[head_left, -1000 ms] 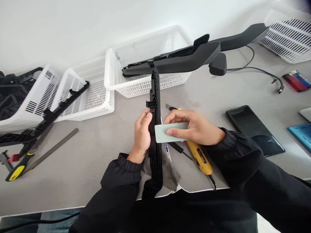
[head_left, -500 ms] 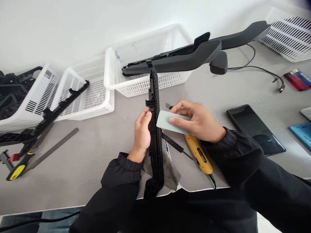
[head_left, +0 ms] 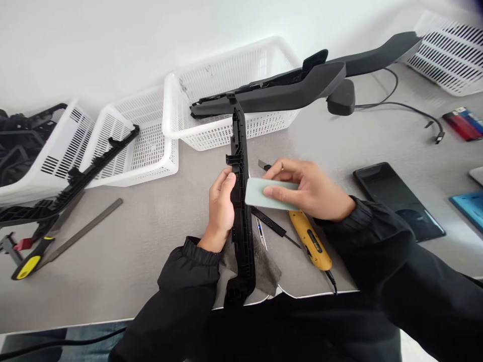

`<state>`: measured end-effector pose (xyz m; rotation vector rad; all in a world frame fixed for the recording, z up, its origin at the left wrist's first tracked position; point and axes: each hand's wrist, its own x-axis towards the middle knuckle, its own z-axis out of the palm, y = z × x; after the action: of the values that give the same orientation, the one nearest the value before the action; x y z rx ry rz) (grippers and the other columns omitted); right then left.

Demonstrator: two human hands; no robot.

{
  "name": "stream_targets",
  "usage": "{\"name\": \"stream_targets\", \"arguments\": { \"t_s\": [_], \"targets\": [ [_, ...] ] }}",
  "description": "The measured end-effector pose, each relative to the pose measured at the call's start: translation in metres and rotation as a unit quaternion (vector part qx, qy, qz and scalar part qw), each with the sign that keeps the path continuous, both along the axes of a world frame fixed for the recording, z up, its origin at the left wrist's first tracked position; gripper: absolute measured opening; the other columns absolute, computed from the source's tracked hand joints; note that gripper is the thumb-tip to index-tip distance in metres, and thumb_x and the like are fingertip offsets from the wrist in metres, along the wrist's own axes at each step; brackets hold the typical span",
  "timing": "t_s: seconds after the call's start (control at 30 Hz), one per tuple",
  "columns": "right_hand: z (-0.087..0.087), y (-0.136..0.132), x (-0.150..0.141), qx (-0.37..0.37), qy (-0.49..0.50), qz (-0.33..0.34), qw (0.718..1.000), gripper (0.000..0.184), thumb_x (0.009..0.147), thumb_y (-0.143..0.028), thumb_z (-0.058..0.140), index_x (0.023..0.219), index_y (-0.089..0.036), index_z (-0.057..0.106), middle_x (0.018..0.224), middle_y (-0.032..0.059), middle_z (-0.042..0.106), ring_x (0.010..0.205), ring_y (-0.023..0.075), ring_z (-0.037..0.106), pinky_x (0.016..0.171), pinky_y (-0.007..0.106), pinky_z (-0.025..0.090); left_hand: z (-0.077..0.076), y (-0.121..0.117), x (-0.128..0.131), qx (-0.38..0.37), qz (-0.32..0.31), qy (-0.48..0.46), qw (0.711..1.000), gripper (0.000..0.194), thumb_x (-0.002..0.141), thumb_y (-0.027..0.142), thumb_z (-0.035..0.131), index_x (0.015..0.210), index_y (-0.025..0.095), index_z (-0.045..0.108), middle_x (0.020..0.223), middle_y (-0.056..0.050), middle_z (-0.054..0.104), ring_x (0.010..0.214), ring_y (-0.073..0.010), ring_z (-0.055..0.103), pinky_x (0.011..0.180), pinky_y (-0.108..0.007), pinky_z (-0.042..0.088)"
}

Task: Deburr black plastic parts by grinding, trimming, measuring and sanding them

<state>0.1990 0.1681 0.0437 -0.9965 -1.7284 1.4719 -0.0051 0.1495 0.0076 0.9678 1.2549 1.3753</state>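
My left hand (head_left: 221, 211) is closed around the middle of a long black plastic trim piece (head_left: 243, 226), its ribbed side showing. The trim piece stands lengthwise in front of me, its near end by the table's front edge. Between thumb and fingers, my right hand (head_left: 313, 191) pinches a thin pale green flat pad (head_left: 260, 193) with rounded corners. The pad's left end is right beside the trim piece's right edge; whether they touch I cannot tell. Under the trim piece lies a grey cloth (head_left: 266, 271). A yellow corded power tool (head_left: 311, 241) rests below my right hand.
A white basket (head_left: 196, 136) at the back carries long dark trim parts (head_left: 271, 100). Further left are another white basket (head_left: 151, 168), a flat file (head_left: 86, 226) and a yellow-black handle (head_left: 30, 264). A thin black tool (head_left: 269, 221) and a phone (head_left: 400, 201) lie on the right.
My right hand has shifted slightly down and to the right, and the green pad now lies more level. My left hand and the trim piece have hardly moved.
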Motion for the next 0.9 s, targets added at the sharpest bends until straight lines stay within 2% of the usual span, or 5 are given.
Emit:
{"name": "stream_targets", "arguments": {
  "t_s": [0.2,0.4,0.53,0.8,0.9],
  "targets": [
    [0.0,0.0,-0.001,-0.041,0.006,0.119,0.992,0.033,0.089,-0.045,0.085,0.09,-0.023,0.06,0.075,-0.0015,0.071,0.065,0.0145,0.063,0.059,0.027,0.05,-0.004,-0.002,0.0,0.0,-0.028,0.013,1.0,0.029,0.095,0.052,0.073,0.102,0.024,0.077,0.106,-0.005,0.079,0.111,-0.0254,0.07,0.096,-0.034,0.053],
    [-0.002,0.003,0.0,0.013,-0.007,-0.065,0.998,0.033,0.088,-0.049,0.086,0.097,-0.023,0.068,0.089,0.0023,0.077,0.081,0.0203,0.071,0.069,0.03,0.055,0.001,-0.002,0.0,-0.026,-0.019,-0.009,0.999,0.029,0.091,0.052,0.078,0.1,0.025,0.075,0.103,-0.003,0.078,0.105,-0.0232,0.071,0.094,-0.032,0.054],
    [-0.001,0.005,0.002,0.013,-0.013,-0.08,0.997,0.035,0.087,-0.052,0.086,0.096,-0.024,0.067,0.09,0.0032,0.078,0.082,0.0214,0.071,0.069,0.031,0.055,0.002,-0.002,0.002,-0.021,-0.017,-0.023,0.999,0.025,0.09,0.049,0.078,0.097,0.025,0.076,0.098,-0.001,0.077,0.099,-0.0206,0.072,0.089,-0.029,0.055],
    [0.002,-0.005,-0.001,-0.021,-0.011,0.204,0.979,0.016,0.092,-0.034,0.079,0.097,-0.02,0.073,0.091,0.002,0.079,0.076,0.0161,0.07,0.069,0.028,0.054,0.004,-0.003,0.002,-0.005,-0.002,-0.001,1.0,0.027,0.091,0.052,0.077,0.093,0.025,0.075,0.088,-0.001,0.073,0.089,-0.0201,0.069,0.078,-0.029,0.053],
    [0.0,-0.009,-0.005,-0.028,-0.035,0.209,0.977,0.018,0.093,-0.034,0.078,0.099,-0.02,0.07,0.088,0.0006,0.076,0.073,0.0147,0.065,0.068,0.028,0.051,0.006,-0.003,0.002,0.001,-0.006,0.0,1.0,0.027,0.093,0.052,0.075,0.093,0.025,0.074,0.086,0.0,0.072,0.083,-0.019,0.067,0.075,-0.029,0.052]
  ]
}}
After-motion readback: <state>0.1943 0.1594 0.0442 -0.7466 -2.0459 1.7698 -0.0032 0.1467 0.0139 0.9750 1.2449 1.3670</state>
